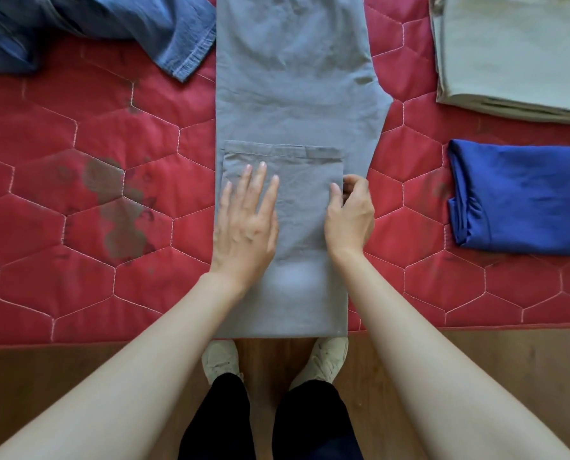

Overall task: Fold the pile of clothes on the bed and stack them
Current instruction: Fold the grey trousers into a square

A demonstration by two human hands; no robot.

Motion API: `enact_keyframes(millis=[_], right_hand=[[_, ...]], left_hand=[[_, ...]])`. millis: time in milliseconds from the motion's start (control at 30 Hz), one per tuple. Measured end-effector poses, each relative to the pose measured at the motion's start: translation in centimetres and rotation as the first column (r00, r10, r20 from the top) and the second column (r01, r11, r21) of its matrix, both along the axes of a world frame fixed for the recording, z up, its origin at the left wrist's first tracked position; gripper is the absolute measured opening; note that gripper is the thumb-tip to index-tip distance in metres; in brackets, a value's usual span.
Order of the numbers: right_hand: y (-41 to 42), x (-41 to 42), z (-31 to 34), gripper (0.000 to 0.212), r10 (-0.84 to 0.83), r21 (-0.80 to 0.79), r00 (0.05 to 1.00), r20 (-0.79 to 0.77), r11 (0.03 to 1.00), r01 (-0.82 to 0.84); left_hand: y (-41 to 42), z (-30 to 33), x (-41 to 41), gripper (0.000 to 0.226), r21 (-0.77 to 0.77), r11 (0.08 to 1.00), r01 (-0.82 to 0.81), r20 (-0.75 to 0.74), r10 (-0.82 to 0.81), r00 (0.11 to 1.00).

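Note:
Grey trousers [293, 78] lie lengthwise down the middle of the red quilted bed [77, 194], their near end folded back over themselves so the hem lies across at mid-length. My left hand [247, 224] presses flat on the folded part, fingers straight and spread. At the right edge of that fold, my right hand [351, 214] pinches the cloth between thumb and curled fingers. A folded blue garment [525, 197] lies to the right. A folded beige garment [515, 51] sits beyond it at the far right.
Unfolded blue denim clothing [94, 24] lies heaped at the far left, one leg reaching toward the trousers. The bed's near edge meets a wooden floor [476, 376], where my shoes [220, 360] stand. Dark stains mark the quilt left of the trousers.

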State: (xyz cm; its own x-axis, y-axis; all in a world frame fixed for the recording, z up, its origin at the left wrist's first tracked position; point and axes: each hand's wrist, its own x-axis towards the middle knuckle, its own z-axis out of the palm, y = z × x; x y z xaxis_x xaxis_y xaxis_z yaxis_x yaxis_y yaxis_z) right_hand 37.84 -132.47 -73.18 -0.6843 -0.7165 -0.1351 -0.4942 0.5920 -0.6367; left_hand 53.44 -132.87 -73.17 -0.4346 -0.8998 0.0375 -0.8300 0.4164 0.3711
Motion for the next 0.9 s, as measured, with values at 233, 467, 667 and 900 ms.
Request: enact_keyframes(millis=[233, 467, 667, 900], right_hand=[[-1.8, 3.0, -1.6, 0.047, 0.589, 0.165, 0.699, -0.405, 0.799, -0.578], [-0.4, -0.5, -4.2, 0.056, 0.66, 0.476, 0.628, -0.413, 0.744, -0.469], [2.8, 2.9, -1.6, 0.053, 0.453, 0.307, 0.764, -0.46, 0.888, -0.341], [13.6, 4.4, -3.8, 0.052, 0.672, 0.386, 0.609, -0.422, 0.741, -0.55]], left_hand=[[-0.2, -3.7, 1.1, 0.057, 0.123, 0.992, -0.013, 0.248, -0.018, 0.969], [-0.2, -4.0, 1.1, 0.057, 0.144, 0.988, -0.052, 0.261, 0.013, 0.965], [3.6, -1.4, 0.2, 0.054, 0.078, 0.995, -0.056, 0.209, 0.039, 0.977], [10.8, -3.4, 5.3, 0.056, 0.08, 0.988, 0.133, 0.238, -0.148, 0.96]])
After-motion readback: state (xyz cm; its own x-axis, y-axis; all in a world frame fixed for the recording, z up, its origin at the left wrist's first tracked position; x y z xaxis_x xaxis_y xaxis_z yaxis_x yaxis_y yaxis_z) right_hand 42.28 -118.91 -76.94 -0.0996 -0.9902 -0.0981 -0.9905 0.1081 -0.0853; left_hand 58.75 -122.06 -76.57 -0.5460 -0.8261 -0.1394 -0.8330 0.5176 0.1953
